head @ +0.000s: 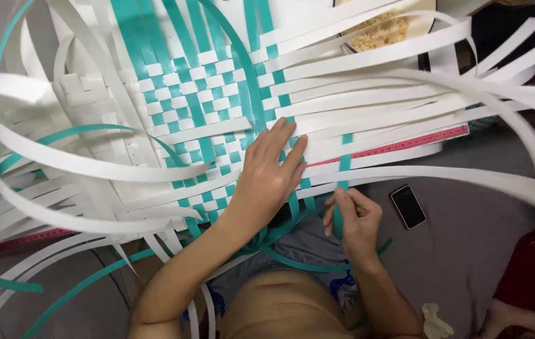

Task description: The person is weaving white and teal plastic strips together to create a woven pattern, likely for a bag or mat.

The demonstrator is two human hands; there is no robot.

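Note:
A flat mat woven from teal and white plastic strips (198, 113) lies before me, with long loose strip ends fanning out on every side. My left hand (267, 172) lies flat on the weave, fingers spread, pressing its lower right part. My right hand (352, 216) pinches a single teal strip (344, 164) that runs up and crosses the white strips at the mat's right edge.
A red measuring tape (405, 144) lies among the white strips on the right. A dark phone (408, 206) rests on the grey floor beside my right hand. A bowl of food (383, 28) stands at the top. A crumpled tissue (435, 321) lies at the bottom.

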